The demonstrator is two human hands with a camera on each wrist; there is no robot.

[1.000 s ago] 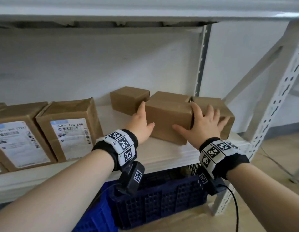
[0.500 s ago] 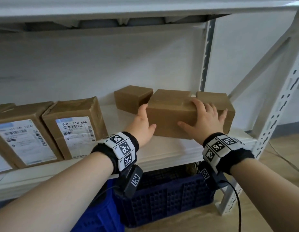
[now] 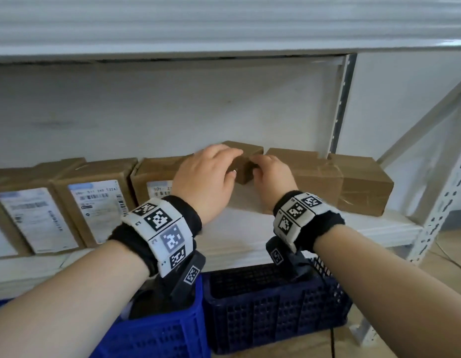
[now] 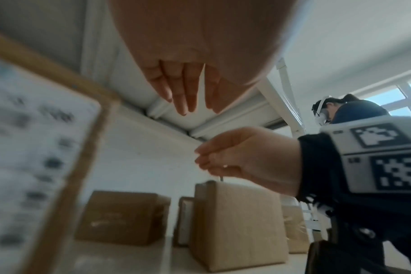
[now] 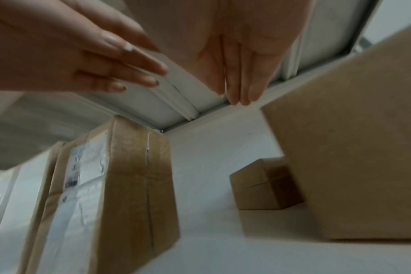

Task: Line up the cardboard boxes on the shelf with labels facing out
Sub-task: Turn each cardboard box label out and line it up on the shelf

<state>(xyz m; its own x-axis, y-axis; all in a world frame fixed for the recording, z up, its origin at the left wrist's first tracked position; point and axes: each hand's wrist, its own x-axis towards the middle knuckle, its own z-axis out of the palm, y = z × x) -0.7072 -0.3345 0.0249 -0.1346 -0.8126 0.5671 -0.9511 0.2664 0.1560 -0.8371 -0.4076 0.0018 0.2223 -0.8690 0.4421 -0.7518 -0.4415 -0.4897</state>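
Three cardboard boxes with white labels facing out, the leftmost (image 3: 35,218), the second (image 3: 95,202) and the third (image 3: 157,182), stand in a row on the white shelf (image 3: 250,228). A small plain box (image 3: 246,161) sits at the back. To its right stand two plain brown boxes, one (image 3: 309,174) beside the other (image 3: 361,187), with no label showing. My left hand (image 3: 224,164) and right hand (image 3: 260,164) hover close together in front of the small box. In the wrist views the left hand's fingers (image 4: 183,92) and the right hand's fingers (image 5: 237,74) are straight and hold nothing.
The upper shelf (image 3: 224,34) hangs low overhead. A perforated steel post (image 3: 436,202) bounds the shelf on the right. Under the shelf stand a bright blue crate (image 3: 151,332) and a dark blue crate (image 3: 275,306). A gap lies between the third labelled box and the plain boxes.
Both hands have let go of the middle plain box, which now stands beside the right one. They have moved left and back toward the small box.
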